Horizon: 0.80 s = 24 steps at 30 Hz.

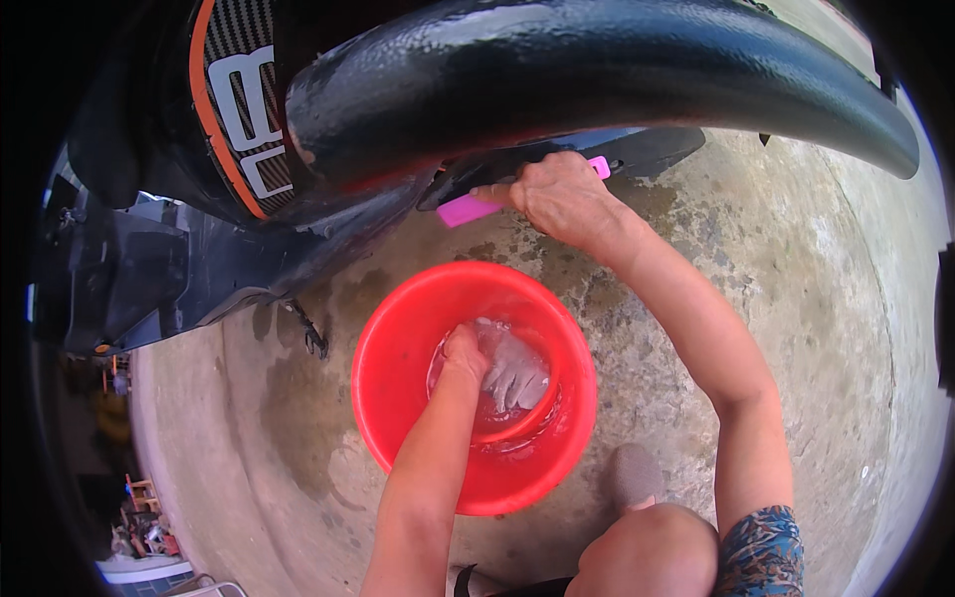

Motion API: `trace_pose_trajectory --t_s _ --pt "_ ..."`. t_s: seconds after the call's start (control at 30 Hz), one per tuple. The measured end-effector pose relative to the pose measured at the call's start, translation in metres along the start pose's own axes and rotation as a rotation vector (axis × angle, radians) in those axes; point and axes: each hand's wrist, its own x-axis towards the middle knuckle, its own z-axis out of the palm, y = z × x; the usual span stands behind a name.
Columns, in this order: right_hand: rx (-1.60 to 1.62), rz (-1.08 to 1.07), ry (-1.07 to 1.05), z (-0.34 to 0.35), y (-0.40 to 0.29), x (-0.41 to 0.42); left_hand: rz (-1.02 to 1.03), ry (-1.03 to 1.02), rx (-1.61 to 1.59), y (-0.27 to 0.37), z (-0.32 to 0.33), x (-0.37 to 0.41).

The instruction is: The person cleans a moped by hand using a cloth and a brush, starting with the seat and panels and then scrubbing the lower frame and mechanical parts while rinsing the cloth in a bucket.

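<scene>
My right hand (563,198) grips a pink plastic tool (471,208) with a flat block at one end and a holed handle end. The hand covers its middle, and I see no bristles. It is held against or close to a black panel (668,153) under the long curved black part (597,71) of a motor scooter. My left hand (464,351) reaches down into a red plastic bucket (406,313), beside a soaked grey cloth (515,373) in water. Its fingertips are hidden, so whether they hold the cloth is unclear.
The scooter's dark body (239,261) rises at the left, its kickstand (315,332) on the wet-patched concrete floor (821,358). My knee (649,556) and a shoe (636,474) are close to the bucket's lower right. Small clutter (145,526) lies at the lower left rim.
</scene>
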Motion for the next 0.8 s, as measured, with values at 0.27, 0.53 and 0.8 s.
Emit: trace_pose_trajectory --t_s 0.27,0.53,0.8 --pt "0.024 0.032 0.242 0.010 0.035 -0.014 -0.254 -0.725 -0.112 0.105 0.081 -0.185" --pt "0.171 0.116 0.297 0.012 0.035 -0.009 0.438 -0.721 0.219 0.109 0.110 -0.201" --pt "0.113 0.120 0.066 0.000 -0.013 0.013 1.149 -0.521 1.250 0.100 0.040 -0.200"
